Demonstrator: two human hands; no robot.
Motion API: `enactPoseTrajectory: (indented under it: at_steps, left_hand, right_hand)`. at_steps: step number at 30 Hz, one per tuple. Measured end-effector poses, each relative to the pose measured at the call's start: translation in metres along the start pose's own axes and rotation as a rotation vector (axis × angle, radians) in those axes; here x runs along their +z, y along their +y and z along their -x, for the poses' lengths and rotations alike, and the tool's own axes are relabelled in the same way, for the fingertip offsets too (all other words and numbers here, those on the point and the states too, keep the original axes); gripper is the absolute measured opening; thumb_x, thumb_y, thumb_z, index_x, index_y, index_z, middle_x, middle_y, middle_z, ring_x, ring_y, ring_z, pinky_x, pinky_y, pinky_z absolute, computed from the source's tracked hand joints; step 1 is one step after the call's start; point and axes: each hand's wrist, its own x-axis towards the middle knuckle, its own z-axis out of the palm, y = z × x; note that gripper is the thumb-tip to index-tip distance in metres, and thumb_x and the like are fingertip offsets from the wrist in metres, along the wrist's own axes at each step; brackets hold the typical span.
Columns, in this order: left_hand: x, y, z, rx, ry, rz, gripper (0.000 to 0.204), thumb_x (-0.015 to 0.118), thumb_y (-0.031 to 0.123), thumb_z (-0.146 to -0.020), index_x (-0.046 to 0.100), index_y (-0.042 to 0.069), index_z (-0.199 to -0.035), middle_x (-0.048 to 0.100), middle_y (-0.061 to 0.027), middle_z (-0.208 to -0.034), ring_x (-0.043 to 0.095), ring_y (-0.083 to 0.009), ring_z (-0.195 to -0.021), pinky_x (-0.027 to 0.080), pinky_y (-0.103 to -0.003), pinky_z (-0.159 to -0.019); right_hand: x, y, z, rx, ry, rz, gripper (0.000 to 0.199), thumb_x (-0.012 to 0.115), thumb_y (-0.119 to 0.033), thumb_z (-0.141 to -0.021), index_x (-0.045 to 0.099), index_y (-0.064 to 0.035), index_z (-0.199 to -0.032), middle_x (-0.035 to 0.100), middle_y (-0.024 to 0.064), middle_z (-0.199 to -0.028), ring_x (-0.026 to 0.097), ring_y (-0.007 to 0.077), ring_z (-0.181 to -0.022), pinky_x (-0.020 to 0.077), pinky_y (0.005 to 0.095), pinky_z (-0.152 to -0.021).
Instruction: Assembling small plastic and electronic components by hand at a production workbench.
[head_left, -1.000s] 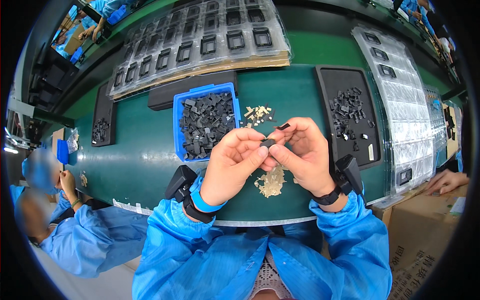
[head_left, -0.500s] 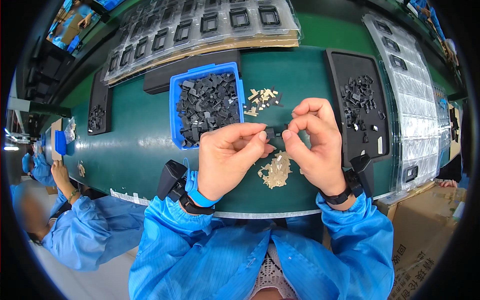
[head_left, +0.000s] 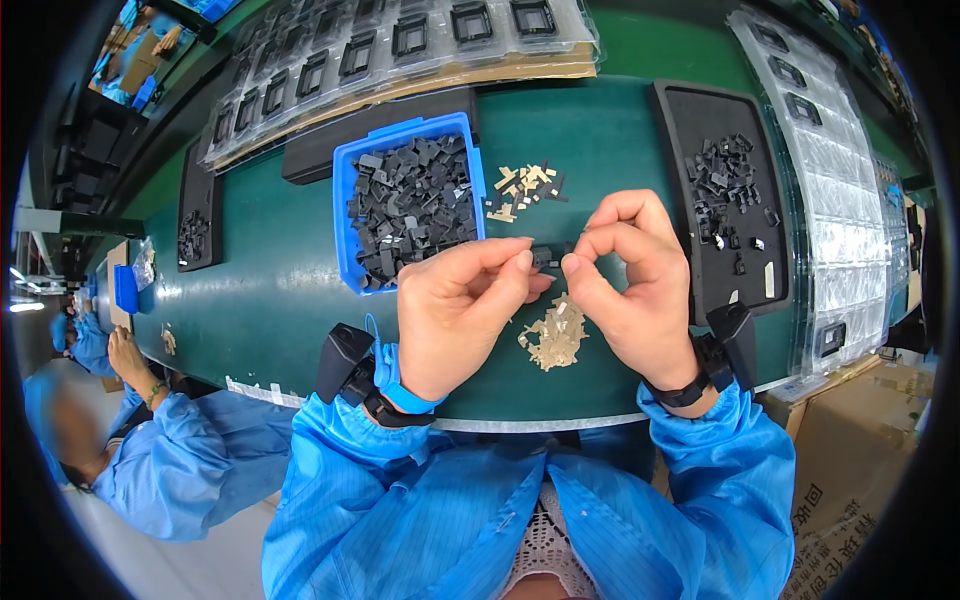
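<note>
Between the thumb and index finger of my left hand point(head_left: 450, 315) is a small black plastic part point(head_left: 543, 257), held over the green table. My right hand point(head_left: 638, 295) is closed in a pinch right beside the part's right end; a tiny dark bit shows at its fingertips, too small to name. Just below the hands lies a heap of thin, pale, translucent scraps point(head_left: 553, 335). Past them sits a loose group of small cream and black strips point(head_left: 525, 188). A blue bin point(head_left: 346, 215) full of similar black parts stands beyond my left hand.
At right, a black tray point(head_left: 740, 285) holds small black parts and white scraps. Clear blister trays point(head_left: 845, 230) lie beyond it; more, with black frames, are stacked on cardboard point(head_left: 420, 75) at the back. A co-worker in blue point(head_left: 190, 460) sits at left. A cardboard box point(head_left: 860, 450) stands lower right.
The view has shifted slightly. Both hands stay close together around the black part, which has turned a little and shows more of its face.
</note>
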Motion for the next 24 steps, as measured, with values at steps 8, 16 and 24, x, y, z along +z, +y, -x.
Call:
enactPoseTrajectory:
  at_steps: [8,16,24]
  left_hand:
    - [0.0014,-0.0032,-0.0010,0.035,0.022,-0.052,0.013,0.059,-0.001,-0.084,0.063,-0.008,-0.095,0.066,-0.0116,-0.083,0.067,-0.0173,-0.078,0.055,-0.025,-0.068]
    - [0.0015,-0.0067,-0.0006,0.071,0.016,-0.082,0.013,0.059,-0.001,-0.084,0.063,-0.007,-0.095,0.066,-0.0119,-0.082,0.067,-0.0173,-0.077,0.055,-0.025,-0.067]
    - [0.0019,-0.0041,0.0003,0.056,0.020,-0.083,0.013,0.059,-0.001,-0.084,0.063,-0.007,-0.095,0.066,-0.0122,-0.083,0.067,-0.0173,-0.077,0.055,-0.025,-0.066]
  right_hand:
    - [0.0028,0.0007,-0.0019,-0.030,0.006,0.091,0.006,0.066,-0.003,-0.069,0.061,-0.0005,-0.072,0.050,0.0071,-0.086,0.052,0.0161,-0.075,0.0427,0.0267,-0.064]
    - [0.0023,0.0000,-0.0013,-0.017,0.000,0.103,0.007,0.067,-0.004,-0.068,0.061,-0.0005,-0.071,0.050,0.0072,-0.085,0.052,0.0168,-0.075,0.0424,0.0270,-0.064]
    - [0.0036,0.0006,-0.0018,-0.010,0.013,0.102,0.007,0.067,-0.004,-0.068,0.061,-0.0003,-0.071,0.050,0.0072,-0.083,0.052,0.0171,-0.075,0.0422,0.0272,-0.064]
